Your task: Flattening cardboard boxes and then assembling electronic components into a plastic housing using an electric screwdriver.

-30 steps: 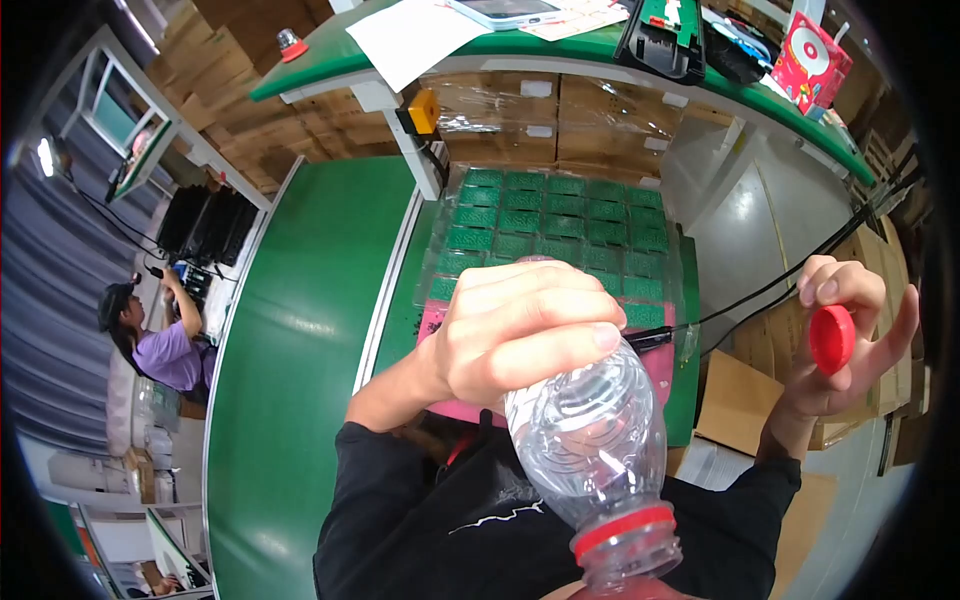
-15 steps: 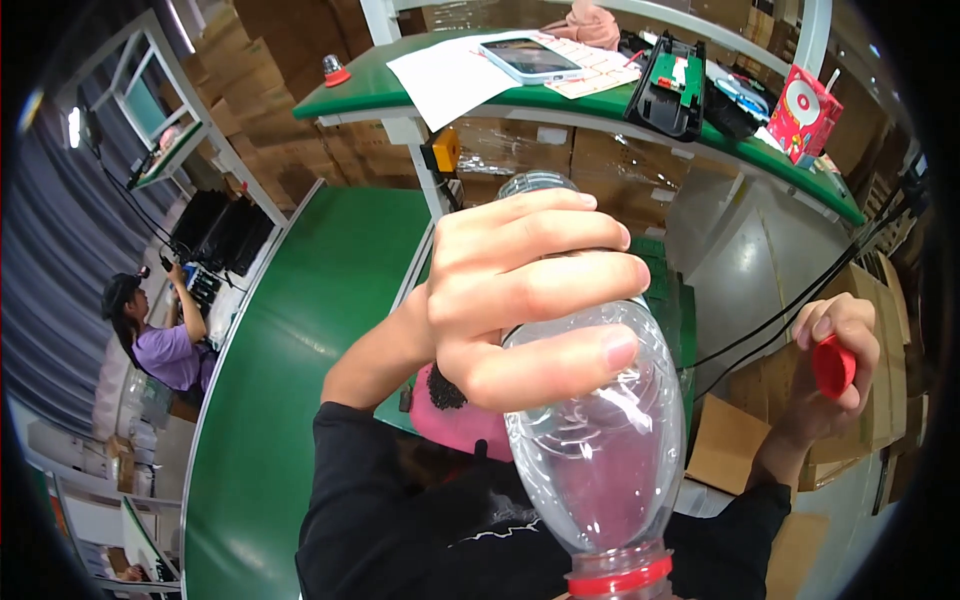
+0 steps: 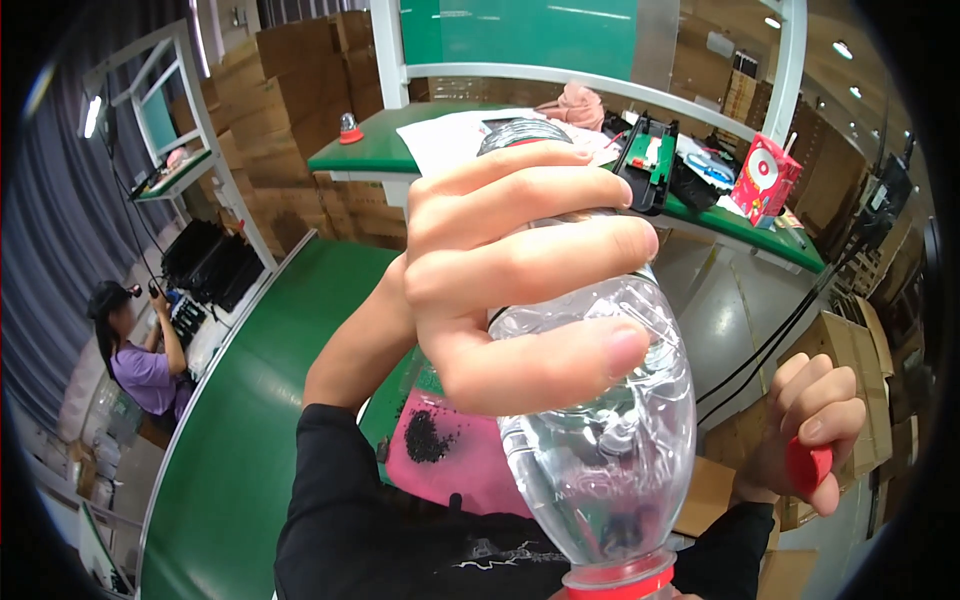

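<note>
Close in front, a clear plastic bottle hangs tilted, its red-ringed neck toward me at the lower edge and its base pointing away. My left hand is closed around the bottle's body, fingers across the top. Off to the right, my right hand is closed on a red bottle cap, apart from the bottle. Below the left forearm lies a pink mat with a pile of small black pieces; the bottle hides part of the mat.
A green bench ahead carries papers, a black housing with a green board and a red drink carton. A green conveyor belt runs along the left. Beyond it, a person in purple works. Cardboard boxes stand at right.
The view has tilted upward, so the bench sits lower and more background shows. My left hand still grips the bottle. My right hand, with the cap, appears lower, its fingers more curled.
</note>
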`<state>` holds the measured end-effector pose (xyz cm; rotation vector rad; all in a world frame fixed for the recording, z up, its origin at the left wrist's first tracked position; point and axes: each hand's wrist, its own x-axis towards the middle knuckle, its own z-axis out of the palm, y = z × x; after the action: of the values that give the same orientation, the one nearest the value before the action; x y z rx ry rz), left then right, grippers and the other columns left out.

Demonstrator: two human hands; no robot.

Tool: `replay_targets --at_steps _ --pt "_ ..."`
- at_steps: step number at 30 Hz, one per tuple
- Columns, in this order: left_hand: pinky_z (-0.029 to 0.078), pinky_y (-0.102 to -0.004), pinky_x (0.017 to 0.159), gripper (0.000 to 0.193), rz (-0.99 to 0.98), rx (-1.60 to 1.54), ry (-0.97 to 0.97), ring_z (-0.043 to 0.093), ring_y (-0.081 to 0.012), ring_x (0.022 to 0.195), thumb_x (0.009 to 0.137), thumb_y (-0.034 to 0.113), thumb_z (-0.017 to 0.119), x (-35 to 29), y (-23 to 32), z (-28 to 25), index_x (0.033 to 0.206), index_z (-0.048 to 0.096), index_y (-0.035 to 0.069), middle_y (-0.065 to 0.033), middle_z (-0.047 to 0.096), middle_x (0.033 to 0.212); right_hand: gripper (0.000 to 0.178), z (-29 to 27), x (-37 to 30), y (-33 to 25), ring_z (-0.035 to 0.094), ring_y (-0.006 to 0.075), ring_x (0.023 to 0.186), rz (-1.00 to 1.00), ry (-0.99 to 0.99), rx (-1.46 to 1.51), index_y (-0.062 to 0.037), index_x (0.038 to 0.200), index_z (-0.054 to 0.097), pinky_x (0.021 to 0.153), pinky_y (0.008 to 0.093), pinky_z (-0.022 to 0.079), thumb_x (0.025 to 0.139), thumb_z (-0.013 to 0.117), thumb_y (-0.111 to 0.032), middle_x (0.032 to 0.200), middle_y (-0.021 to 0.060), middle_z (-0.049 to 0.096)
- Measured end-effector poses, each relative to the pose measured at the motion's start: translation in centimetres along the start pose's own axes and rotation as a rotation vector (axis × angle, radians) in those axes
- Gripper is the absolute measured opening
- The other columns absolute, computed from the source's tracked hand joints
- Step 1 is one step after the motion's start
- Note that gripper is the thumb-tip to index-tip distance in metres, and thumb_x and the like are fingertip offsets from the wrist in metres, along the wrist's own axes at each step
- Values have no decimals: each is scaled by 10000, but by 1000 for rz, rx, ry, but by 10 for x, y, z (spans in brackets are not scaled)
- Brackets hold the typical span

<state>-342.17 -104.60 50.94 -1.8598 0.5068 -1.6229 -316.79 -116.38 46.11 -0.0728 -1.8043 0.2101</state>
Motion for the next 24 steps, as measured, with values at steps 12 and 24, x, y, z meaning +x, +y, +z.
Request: replay_targets --at_steps 12,24 --pt "555 -456 720 567 -36 10 -14 640 -326 815 798 224 653 18 -4 -5 1256 318 220 -133 562 1029 568 35 30 -12 425 110 639 -71 58 -136 -135 1003 529 570 246 348 718 673 -605 815 3 456" --pt "556 -457 731 607 -92 -36 -65 641 -319 837 760 184 687 12 -7 1 1233 308 227 -121 560 1060 647 34 39 -16 457 110 762 -201 -8 -301 -165 1228 517 620 233 375 702 773 -442 1001 12 435"
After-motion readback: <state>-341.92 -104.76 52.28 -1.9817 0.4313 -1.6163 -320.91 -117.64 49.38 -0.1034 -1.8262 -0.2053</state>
